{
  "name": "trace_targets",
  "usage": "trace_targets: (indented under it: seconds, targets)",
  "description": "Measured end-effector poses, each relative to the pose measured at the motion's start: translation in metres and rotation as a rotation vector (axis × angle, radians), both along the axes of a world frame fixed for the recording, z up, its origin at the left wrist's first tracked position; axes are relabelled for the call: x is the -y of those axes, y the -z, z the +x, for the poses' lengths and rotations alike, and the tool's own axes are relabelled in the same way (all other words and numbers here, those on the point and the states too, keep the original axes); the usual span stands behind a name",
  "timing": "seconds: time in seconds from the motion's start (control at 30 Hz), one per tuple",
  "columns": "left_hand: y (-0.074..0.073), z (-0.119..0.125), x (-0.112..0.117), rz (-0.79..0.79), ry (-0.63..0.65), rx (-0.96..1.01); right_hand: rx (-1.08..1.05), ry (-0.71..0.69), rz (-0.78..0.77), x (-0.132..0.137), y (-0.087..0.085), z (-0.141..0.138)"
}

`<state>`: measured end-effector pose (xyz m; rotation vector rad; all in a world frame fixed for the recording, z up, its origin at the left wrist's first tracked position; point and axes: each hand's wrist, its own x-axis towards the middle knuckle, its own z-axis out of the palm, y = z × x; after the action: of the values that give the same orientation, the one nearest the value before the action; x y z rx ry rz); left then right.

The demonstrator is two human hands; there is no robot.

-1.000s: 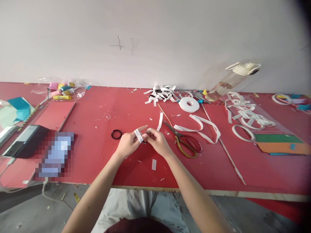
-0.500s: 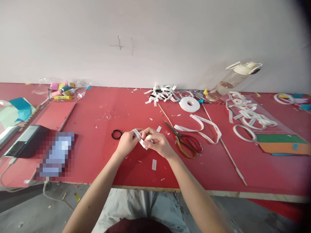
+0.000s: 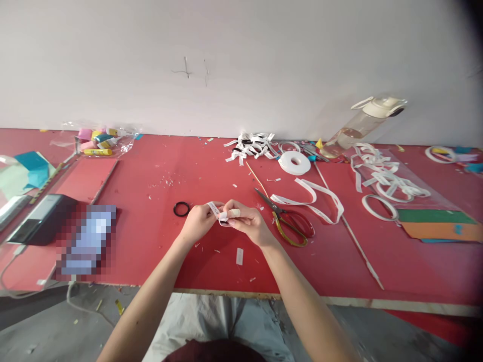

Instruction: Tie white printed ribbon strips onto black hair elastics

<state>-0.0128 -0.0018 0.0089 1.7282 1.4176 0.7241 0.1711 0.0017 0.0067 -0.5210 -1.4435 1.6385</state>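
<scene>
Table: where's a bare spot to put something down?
Bare red table lies between the black ring and the bag of tubes, with only crumbs. More lies in front of the coloured paper, right of the thin stick. Crowded: around the scissors, tape roll and ribbons.

Pixelated patch (image 3: pixel 85 240) hiding something on the counter (image 3: pixel 151 166), ribbon strip (image 3: pixel 218 211) print too small to read, its middle covered by fingertips (image 3: pixel 234 213)

At the centre of the frame, the left hand (image 3: pixel 198 223) and right hand (image 3: pixel 247 223) pinch a white printed strip (image 3: pixel 219 211) between them above the red worktop (image 3: pixel 158 166). A black ring (image 3: pixel 181 208) lies just left; scissors (image 3: pixel 289 221) lie right.
</scene>
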Motion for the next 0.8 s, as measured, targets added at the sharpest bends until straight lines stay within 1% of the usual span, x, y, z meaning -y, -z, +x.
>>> trace_targets:
  seconds: [0.1,0.17,0.23,0.3,0.4,0.5,0.57,0.63,0.7,0.8]
  targets:
    - [0.001,0.003,0.002,0.058,0.06,-0.307,0.026,0.066,0.033,0.0,-0.001,0.003]
    - [0.003,0.006,0.004,0.104,0.143,-0.455,0.037,0.11,0.039,0.0,0.0,0.005]
    - [0.005,0.009,0.006,0.165,0.255,-0.49,0.045,0.158,0.036,0.0,0.001,0.005]
    - [0.006,0.012,0.008,0.214,0.35,-0.455,0.064,0.191,0.036,-0.001,0.002,0.005]
    - [0.005,0.014,0.012,0.192,0.426,-0.315,0.119,0.222,0.059,-0.003,0.001,0.004]
    - [-0.002,0.015,0.016,0.056,0.491,-0.037,0.213,0.238,0.098,-0.005,0.001,0.003]
    - [-0.009,0.014,0.017,-0.081,0.539,0.183,0.266,0.208,0.127,-0.007,0.002,0.003]
    - [-0.015,0.012,0.017,-0.195,0.573,0.363,0.309,0.163,0.172,-0.008,0.003,0.003]
    - [-0.018,0.009,0.017,-0.257,0.585,0.488,0.333,0.119,0.239,-0.007,0.004,0.002]
    - [-0.018,0.004,0.016,-0.324,0.563,0.638,0.313,0.056,0.317,-0.005,0.001,-0.001]
